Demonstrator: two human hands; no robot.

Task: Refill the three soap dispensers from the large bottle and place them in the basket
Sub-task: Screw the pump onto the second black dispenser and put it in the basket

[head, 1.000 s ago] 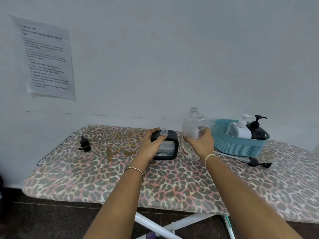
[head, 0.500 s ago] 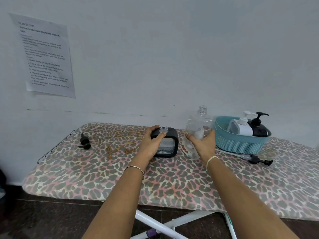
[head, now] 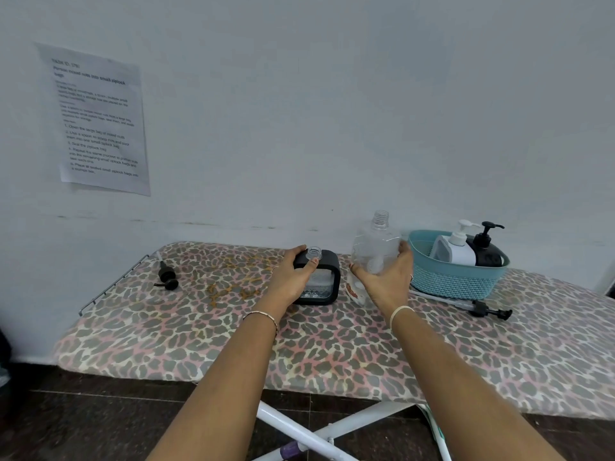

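A leopard-print ironing board runs across the view with its far edge against the white wall, its near edge open above dark floor and the white crossed legs. The left half of the cover is mostly bare, as is the wide strip nearest the person; a wire rack edge borders the left end. Near the far right edge stands a teal basket holding a white pump dispenser and a black pump dispenser side by side. Just left of the basket, the right hand is wrapped around a clear large bottle, uncapped and tilted slightly, its base at the cover. Beside it the left hand grips the black-framed dispenser, which stands upright with its open neck showing. A long pump head with tube lies in front of the basket, and a small black pump head lies well apart at the left end. A printed sheet is on the wall.
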